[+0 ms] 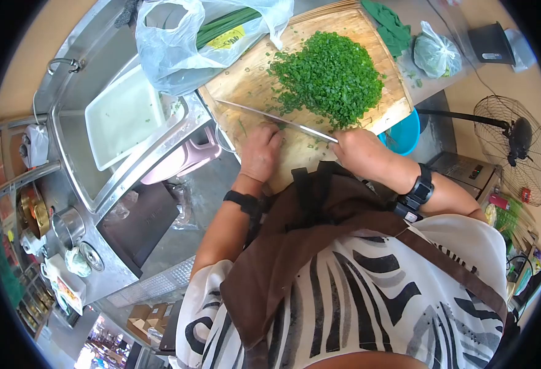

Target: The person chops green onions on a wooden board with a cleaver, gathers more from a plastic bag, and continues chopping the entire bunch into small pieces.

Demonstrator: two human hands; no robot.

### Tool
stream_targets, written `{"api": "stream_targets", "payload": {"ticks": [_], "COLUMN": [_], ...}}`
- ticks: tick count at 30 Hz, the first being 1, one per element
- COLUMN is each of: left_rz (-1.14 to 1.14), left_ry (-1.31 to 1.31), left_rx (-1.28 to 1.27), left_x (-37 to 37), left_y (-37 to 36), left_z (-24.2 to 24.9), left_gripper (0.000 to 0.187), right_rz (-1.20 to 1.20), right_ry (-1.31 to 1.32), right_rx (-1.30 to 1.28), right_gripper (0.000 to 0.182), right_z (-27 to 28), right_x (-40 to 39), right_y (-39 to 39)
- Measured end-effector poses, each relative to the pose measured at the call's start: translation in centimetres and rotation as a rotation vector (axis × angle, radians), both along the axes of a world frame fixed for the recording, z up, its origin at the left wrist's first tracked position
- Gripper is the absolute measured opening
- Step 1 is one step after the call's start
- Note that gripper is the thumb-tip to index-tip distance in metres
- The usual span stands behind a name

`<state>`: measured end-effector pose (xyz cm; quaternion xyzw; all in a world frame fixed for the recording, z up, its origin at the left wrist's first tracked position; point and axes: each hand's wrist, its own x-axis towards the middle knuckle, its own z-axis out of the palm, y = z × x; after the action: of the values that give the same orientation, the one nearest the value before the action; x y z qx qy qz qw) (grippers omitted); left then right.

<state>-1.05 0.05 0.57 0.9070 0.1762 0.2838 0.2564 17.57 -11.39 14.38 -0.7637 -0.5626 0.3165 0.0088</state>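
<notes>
I find the right hand [361,150] clasping the knife [310,130], tip near the board [249,80]'s left edge; the left hand [260,152]'s grip I cannot determine; bare board between.

Here's the knife [295,125] on my feed, its long, thin blade slanting from near right to far left, tip by the left edge of the wooden board [252,83]! Beyond it I see chopped greens [335,77], bright, finely cut, heaped toward the right, loose bits scattered around.
</notes>
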Motion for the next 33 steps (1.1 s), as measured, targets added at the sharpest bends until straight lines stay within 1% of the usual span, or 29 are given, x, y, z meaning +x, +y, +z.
{"api": "stream_targets", "payload": {"ticks": [2, 3, 5, 8, 9, 11, 13, 16, 19, 21, 22, 24, 29, 31, 33], "left_rz": [0.024, 0.023, 0.035, 0.003, 0.002, 0.063, 0.057, 0.051, 0.061, 0.061, 0.052, 0.028, 0.046, 0.051, 0.051], "left_ry": [0.014, 0.017, -0.067, 0.021, 0.015, 0.006, 0.004, 0.01, 0.04, 0.079, 0.039, 0.002, -0.052, -0.04, -0.033], "left_rx": [0.005, 0.001, 0.048, 0.036, 0.045, 0.077, 0.056, 0.008, -0.001, 0.01, 0.028, 0.051, 0.065, 0.043, 0.017], "left_x": [0.0, 0.0, 0.2, -0.2, -0.2, -0.2, -0.1, -0.2, -0.5, -0.9, -0.8, -0.9, -0.6, -0.9, -1.0], "left_y": [-0.2, -0.1, 0.1, 0.1, 0.0, -0.3, 0.0, -0.2, -0.3, -0.1, 0.0, -0.1, 0.1, 0.1, 0.0], "left_z": [0.4, 0.5, 0.5, 0.2, 0.3, 0.7, 0.6, 0.4, 0.3, 0.6, 0.9, 1.3, 0.2, 0.5, 0.5], "left_gripper": [0.021, 0.021, 0.023, 0.021, 0.021, 0.021, 0.021, 0.019, 0.018, 0.018, 0.018, 0.018, 0.02, 0.021, 0.021], "right_rz": [0.022, 0.021, 0.042, 0.021, 0.02, -0.018, -0.044, 0.037, 0.043, 0.043, 0.044, 0.026, -0.002, -0.004, -0.017], "right_ry": [0.027, 0.03, -0.006, 0.035, 0.029, 0.034, 0.033, 0.022, 0.027, 0.009, -0.016, 0.021, 0.034, 0.058, 0.067], "right_rx": [0.007, 0.003, 0.016, 0.083, 0.093, 0.157, 0.15, 0.068, 0.084, 0.065, 0.045, 0.054, 0.111, -0.021, -0.042], "right_gripper": [0.026, 0.026, 0.025, 0.025, 0.025, 0.023, 0.021, 0.021, 0.022, 0.022, 0.023, 0.023, 0.024, 0.023, 0.022], "right_z": [-1.1, -1.9, -3.3, -3.2, -3.2, -3.2, -1.9, -0.4, -1.0, -2.7, -3.1, -3.0, -2.1, 0.0, 0.3], "right_x": [-0.1, -0.5, -1.4, -1.6, -1.6, -1.7, -1.4, -0.7, -0.9, -1.8, -2.0, -2.1, -1.4, -1.0, -0.7], "right_y": [-0.3, 0.1, 2.1, 3.3, 3.1, 2.3, 1.6, -0.3, -0.3, 0.9, 1.6, 2.1, 1.5, 0.8, -0.1]}}
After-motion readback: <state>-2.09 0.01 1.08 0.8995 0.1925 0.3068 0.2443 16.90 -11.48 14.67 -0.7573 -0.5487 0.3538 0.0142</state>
